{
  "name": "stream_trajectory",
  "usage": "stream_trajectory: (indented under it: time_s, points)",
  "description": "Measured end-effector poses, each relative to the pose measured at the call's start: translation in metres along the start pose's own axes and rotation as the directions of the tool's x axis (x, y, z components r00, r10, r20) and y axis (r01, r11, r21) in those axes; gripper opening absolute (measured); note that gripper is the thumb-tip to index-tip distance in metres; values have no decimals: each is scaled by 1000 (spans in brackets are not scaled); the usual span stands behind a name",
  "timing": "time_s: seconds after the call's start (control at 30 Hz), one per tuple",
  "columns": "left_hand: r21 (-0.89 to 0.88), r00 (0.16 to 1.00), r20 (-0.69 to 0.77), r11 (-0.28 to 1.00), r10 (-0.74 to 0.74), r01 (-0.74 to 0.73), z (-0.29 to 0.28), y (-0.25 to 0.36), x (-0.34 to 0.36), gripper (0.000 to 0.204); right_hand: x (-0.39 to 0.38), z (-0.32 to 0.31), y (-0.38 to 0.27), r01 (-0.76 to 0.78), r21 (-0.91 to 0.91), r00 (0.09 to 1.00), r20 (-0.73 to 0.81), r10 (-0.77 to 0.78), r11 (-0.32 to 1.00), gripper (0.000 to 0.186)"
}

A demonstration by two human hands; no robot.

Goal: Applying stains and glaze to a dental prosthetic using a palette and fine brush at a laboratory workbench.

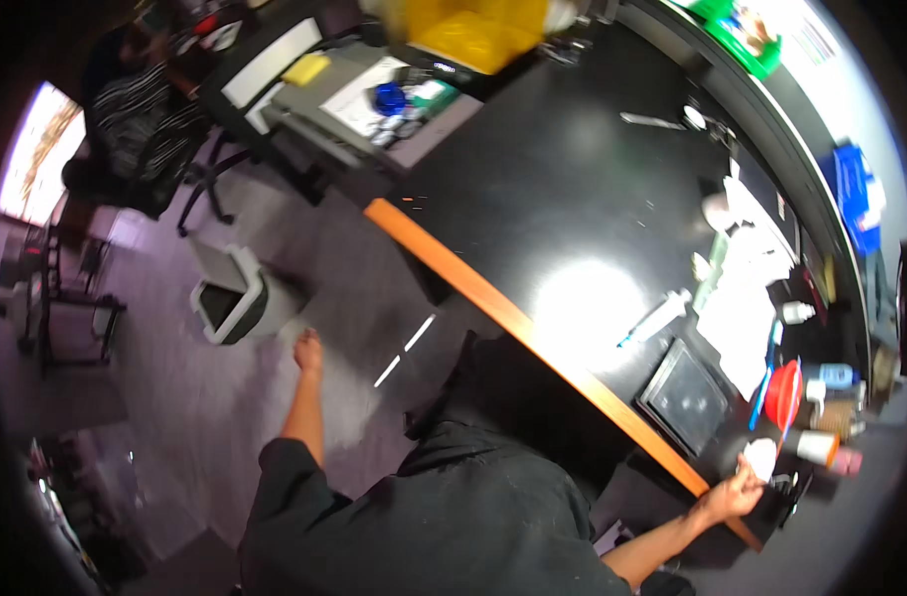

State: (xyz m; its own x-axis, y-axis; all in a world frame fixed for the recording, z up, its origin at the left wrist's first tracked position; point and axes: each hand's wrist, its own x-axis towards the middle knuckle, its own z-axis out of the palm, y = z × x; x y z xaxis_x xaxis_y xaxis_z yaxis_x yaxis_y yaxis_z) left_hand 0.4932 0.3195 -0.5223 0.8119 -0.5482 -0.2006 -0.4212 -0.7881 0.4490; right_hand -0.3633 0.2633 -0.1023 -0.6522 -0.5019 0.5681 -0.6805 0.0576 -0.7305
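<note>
The right hand is at the near right corner of the black tabletop, its fingers gripping a small white thing; blur hides what kind it is. The white thing is just beside the red bowl, near a white-and-orange cup.

The left hand hangs over the floor, well apart from the tabletop and near the grey bin, whose lid is raised. Its fingers look curled, but I cannot tell whether they are fully closed.

Near the right hand, a dark square tray lies by the tabletop's orange edge. Beyond it are a clear tube with a blue tip and white sheets. Farther off lies a spoon. At upper left sits a person in a striped top.
</note>
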Motion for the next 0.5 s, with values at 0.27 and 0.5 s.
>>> stream_trajectory:
  time_s: [0.27, 0.5]
  points:
    - [-397, 547, 76, 529, 834, -750, 61, 256, -222, 49, -18, 51, -71, -69, 136, 997, 47, 64, 988, 25]
    - [-88, 81, 900, 360, 428, -929, -67, 404, -252, 39, -15, 39, -75, -105, 279, 993, 87, 84, 954, 32]
